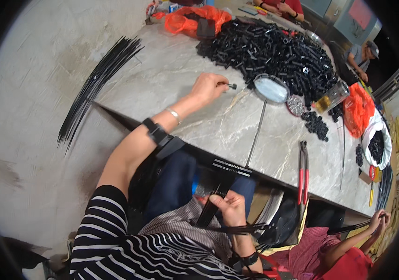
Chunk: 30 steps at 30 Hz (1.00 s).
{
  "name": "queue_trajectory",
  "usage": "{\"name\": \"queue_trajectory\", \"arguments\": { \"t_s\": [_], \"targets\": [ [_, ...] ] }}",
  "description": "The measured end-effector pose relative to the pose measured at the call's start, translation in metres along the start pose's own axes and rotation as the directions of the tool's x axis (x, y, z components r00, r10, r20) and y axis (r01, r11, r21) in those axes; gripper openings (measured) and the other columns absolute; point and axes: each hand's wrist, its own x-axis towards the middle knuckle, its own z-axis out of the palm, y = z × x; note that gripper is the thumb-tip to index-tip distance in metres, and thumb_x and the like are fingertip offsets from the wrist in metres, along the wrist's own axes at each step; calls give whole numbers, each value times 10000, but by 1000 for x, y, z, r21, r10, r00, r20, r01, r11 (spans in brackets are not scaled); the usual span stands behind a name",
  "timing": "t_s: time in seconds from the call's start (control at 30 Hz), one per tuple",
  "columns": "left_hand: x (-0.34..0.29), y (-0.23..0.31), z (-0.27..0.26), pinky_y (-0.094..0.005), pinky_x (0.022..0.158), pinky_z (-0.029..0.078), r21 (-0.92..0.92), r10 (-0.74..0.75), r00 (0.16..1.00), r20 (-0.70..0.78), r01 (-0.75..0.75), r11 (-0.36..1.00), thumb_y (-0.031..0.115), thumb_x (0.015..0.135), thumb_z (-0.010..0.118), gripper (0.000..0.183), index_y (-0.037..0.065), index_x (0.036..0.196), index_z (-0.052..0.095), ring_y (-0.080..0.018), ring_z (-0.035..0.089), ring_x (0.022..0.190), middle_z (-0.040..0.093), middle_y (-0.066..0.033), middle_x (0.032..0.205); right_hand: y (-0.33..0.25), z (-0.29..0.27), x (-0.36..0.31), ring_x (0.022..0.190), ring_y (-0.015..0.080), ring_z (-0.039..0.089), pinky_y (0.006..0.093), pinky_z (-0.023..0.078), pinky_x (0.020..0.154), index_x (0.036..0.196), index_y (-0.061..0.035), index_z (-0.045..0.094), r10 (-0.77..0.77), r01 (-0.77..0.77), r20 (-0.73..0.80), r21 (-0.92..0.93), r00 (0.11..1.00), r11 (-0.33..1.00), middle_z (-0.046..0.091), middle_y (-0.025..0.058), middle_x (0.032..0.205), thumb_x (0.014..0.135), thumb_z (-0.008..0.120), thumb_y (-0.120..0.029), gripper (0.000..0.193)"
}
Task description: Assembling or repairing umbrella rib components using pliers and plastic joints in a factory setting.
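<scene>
Over the grey marbled table [181, 107], my left hand [206, 88] is closed in a pinch on a small dark piece with a knobbed end [231, 86]. In my lap, my right hand [230, 207] is closed round a bundle of thin black rods [207, 213]. More black strips [244, 229] lie across by that wrist. Ahead of my left hand sits a large heap of short black tubes [274, 51]. Nearest to the pinched piece is an oval pale dish [272, 88] at the heap's edge.
Red-handled cutters [303, 172] lie by the table's front edge. A dish of small metal bits [296, 105], a jar [332, 97] and an orange bag [359, 109] stand rightward. Long black rods [96, 84] overhang the left edge. A co-worker's hands [379, 223] are at right.
</scene>
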Motion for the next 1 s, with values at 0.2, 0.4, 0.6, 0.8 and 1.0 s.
{"name": "queue_trajectory", "arguments": {
  "t_s": [0.2,0.4,0.6,0.8,1.0],
  "targets": [
    [-121,20,-34,-229,647,477,-530,-137,975,175,210,821,94,827,673,182,-4,980,670,-80,589,697,651,-43,820,2,0,1,779,172,644,286,525,735,965,57,642,-21,21,-24,4,999,1000,679,119,860,853,622,5,125],
    [-174,50,-52,-309,740,571,-719,-213,839,501,540,437,147,940,551,198,-20,1041,513,-243,669,915,636,-138,951,0,5,-5,779,162,654,273,539,722,1014,64,635,23,-25,-49,-38,999,999,685,125,879,862,624,-10,169],
    [-191,41,-36,-293,721,575,-776,-171,827,535,561,287,124,919,583,171,-11,1015,541,-216,675,854,651,-159,978,3,7,-6,765,160,656,272,541,724,1017,63,632,22,-25,-50,-45,998,999,688,130,877,863,623,-13,173],
    [-190,42,-29,-261,717,568,-781,-206,812,546,582,224,123,901,612,225,-7,1084,598,-129,643,801,652,-103,956,6,3,-1,761,164,656,274,544,711,1019,63,630,30,-32,-44,-37,999,999,688,134,880,856,627,-7,177],
    [-188,42,-20,-229,696,556,-789,-218,797,564,598,143,142,891,627,233,12,1083,641,-73,607,759,646,-52,944,4,1,2,769,170,659,286,551,725,1018,63,629,48,-49,-35,-16,998,999,687,138,888,856,631,-11,179]
  ]
}}
